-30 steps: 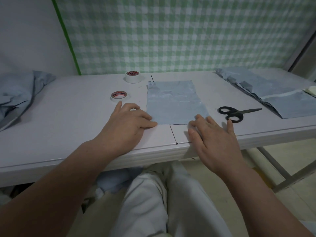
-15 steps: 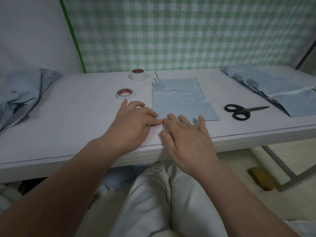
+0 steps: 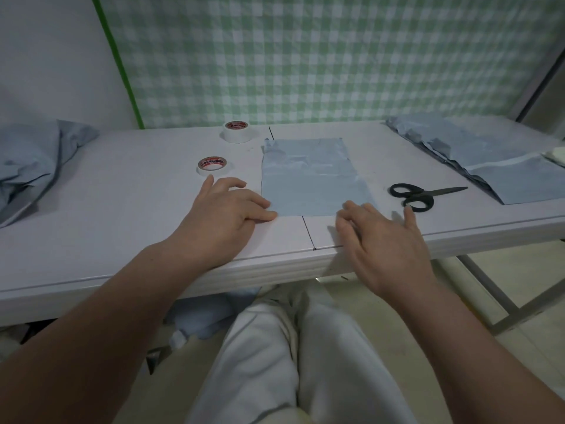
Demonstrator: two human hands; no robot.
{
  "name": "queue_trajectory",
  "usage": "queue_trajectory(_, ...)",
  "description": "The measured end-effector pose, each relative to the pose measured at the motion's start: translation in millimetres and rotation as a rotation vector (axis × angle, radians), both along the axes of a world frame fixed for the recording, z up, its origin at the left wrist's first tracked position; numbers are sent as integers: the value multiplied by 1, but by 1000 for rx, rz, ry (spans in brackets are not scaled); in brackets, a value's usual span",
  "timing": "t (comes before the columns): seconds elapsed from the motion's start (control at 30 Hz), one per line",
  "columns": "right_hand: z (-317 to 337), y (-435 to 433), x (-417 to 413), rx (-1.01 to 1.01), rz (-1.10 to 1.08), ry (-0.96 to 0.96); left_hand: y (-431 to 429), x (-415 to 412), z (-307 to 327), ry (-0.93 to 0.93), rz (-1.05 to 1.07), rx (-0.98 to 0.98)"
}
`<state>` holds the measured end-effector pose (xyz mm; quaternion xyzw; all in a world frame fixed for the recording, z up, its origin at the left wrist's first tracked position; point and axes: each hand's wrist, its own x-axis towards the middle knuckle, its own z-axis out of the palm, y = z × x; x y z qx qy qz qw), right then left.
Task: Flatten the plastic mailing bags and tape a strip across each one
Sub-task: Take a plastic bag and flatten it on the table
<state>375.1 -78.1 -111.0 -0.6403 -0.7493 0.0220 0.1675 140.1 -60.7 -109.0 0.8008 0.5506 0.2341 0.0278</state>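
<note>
Left hand (image 3: 224, 214): flat, fingers spread, fingertips pressing mailing bag (image 3: 308, 179) near-left corner.
Right hand (image 3: 382, 240): flat, fingertips on its near-right corner.
Mailing bag: flattened, wrinkled far end, on tabletop (image 3: 122, 194) left of scissors (image 3: 419, 194).

Dim, flat, bluish light with no glare; soft shadows lie just beside the right hand (image 3: 382, 240) on the table (image 3: 107, 209), whose edges bow with wide-angle distortion; forearms nearest the camera look soft
</note>
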Motion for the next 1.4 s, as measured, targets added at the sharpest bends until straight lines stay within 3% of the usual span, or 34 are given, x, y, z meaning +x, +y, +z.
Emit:
queue_trajectory(0.2,1,4,20,31,-84,4,-1,-2,-1,-116,52,-24)
queue_trajectory(0.5,-3,11,28,39,-183,-66,-5,0,1,-125,84,-52)
queue_trajectory(0.7,15,12,9,178,-235,72,7,12,15,-128,187,-125)
queue_trajectory(0.87,21,26,-20,67,-128,280,21,54,25,-100,285,-152)
queue_trajectory(1.4,11,33,-18,-33,-110,278,32,65,15,-97,321,-267)
